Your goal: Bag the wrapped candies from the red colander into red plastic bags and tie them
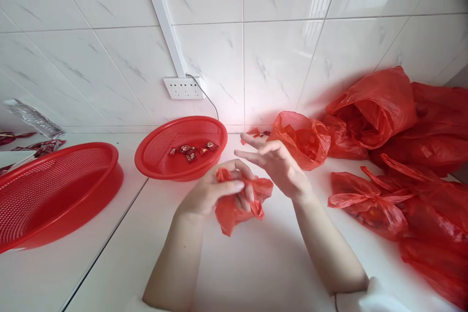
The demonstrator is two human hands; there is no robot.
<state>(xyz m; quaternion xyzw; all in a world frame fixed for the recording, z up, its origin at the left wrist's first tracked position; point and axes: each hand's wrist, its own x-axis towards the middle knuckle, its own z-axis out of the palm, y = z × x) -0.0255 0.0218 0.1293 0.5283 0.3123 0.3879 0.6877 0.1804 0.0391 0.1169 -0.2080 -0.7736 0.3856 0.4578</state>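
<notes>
My left hand point(214, 190) is closed round a small crumpled red plastic bag point(237, 204), held just above the white table. My right hand point(276, 163) hovers right beside it, fingers stretched out and apart, touching or nearly touching the bag's upper edge and holding nothing that I can see. Just beyond my hands stands a round red mesh basket point(164, 153) with a few wrapped sweets point(192, 150) lying in it.
A larger red mesh basket point(47, 190) sits at the left edge. Several red plastic bags, some tied and some open point(302, 139), pile up at the right point(383, 107). A white socket strip point(183, 87) hangs on the tiled wall. A clear wrapper point(34, 119) lies far left.
</notes>
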